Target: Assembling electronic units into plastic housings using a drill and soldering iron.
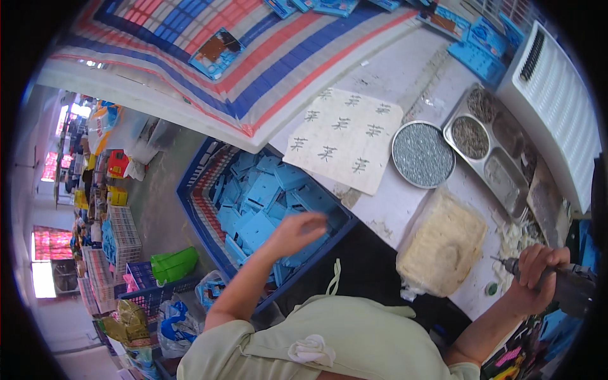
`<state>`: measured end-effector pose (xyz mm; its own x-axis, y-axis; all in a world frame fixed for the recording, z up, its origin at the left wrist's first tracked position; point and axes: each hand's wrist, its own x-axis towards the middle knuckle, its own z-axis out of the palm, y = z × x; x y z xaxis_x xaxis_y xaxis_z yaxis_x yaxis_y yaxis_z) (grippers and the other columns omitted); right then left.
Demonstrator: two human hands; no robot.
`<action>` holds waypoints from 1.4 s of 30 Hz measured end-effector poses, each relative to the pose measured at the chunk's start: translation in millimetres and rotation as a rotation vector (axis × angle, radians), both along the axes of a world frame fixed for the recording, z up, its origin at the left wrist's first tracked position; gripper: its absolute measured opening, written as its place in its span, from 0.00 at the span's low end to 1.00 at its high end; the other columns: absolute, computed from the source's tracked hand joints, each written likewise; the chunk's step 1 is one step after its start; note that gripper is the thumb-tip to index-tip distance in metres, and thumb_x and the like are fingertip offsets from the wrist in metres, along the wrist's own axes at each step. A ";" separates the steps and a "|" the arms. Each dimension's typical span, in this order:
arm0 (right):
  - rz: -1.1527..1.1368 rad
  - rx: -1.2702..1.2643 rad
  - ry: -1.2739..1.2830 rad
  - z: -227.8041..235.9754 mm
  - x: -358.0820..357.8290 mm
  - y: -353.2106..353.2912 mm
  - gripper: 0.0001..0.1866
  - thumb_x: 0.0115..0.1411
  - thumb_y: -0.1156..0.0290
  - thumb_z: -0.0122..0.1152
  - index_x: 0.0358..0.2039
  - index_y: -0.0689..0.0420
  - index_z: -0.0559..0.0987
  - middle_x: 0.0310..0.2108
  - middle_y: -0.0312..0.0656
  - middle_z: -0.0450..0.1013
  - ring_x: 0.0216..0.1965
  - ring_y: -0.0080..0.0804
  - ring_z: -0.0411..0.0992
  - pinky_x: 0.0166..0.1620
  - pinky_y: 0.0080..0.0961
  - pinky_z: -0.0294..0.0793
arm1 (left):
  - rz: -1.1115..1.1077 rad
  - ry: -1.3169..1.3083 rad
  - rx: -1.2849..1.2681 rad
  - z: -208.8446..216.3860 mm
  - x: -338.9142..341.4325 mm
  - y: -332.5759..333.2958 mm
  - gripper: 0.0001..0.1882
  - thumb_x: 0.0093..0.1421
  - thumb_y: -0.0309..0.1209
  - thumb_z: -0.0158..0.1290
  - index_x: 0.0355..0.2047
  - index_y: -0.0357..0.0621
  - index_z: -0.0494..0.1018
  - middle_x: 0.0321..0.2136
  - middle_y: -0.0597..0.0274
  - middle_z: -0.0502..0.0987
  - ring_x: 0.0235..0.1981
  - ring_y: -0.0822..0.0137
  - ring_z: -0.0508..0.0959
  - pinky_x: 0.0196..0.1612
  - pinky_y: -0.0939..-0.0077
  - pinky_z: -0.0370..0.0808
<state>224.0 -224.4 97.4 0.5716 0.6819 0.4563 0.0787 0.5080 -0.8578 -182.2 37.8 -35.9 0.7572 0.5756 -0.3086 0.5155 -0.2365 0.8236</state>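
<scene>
My left hand (297, 233) hovers over a blue crate (190, 183) full of flat blue plastic parts (261, 196). Its fingers reach out to the right, and nothing shows in them. At the right side of the table, my right hand (539, 271) is wrapped around a dark power screwdriver (573, 288), whose thin bit points left. A yellowish block (443, 244) in clear plastic wrap lies on the table between the two arms. Beyond it stands a round metal tin (423, 155) filled with small grey screws.
A steel tray (506, 183) with several compartments holds small metal pieces. A white ribbed tray (560, 114) stands at the far right. Marked paper (373, 177) lies by the tin. On the striped sheet (278, 76) sits a blue part with a brown-black piece (217, 53).
</scene>
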 end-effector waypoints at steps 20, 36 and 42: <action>-0.751 -0.286 0.100 20.8 29.9 -68.7 0.13 0.58 0.65 0.59 0.43 0.54 0.74 0.33 0.44 0.71 0.30 0.36 0.67 0.34 0.33 0.68 | 0.117 1.152 1.621 63.5 111.9 541.4 0.19 0.68 0.32 0.43 0.55 0.52 0.77 0.65 0.62 0.67 0.65 0.62 0.64 0.65 0.43 0.57; -1.209 -0.446 -0.545 13.9 41.0 -38.8 0.31 0.67 0.70 0.59 0.68 0.65 0.62 0.58 0.53 0.70 0.60 0.42 0.69 0.63 0.38 0.67 | 0.312 0.258 0.908 286.9 249.7 423.5 0.27 0.39 0.44 0.72 0.37 0.39 0.82 0.28 0.53 0.83 0.27 0.60 0.82 0.32 0.64 0.79; -0.494 -0.366 -0.345 -1.9 -13.5 15.5 0.30 0.63 0.62 0.56 0.60 0.70 0.70 0.56 0.53 0.73 0.58 0.42 0.71 0.61 0.38 0.69 | -0.563 -0.255 0.315 269.3 300.0 188.6 0.27 0.52 0.35 0.68 0.51 0.34 0.76 0.42 0.61 0.81 0.43 0.68 0.79 0.47 0.74 0.75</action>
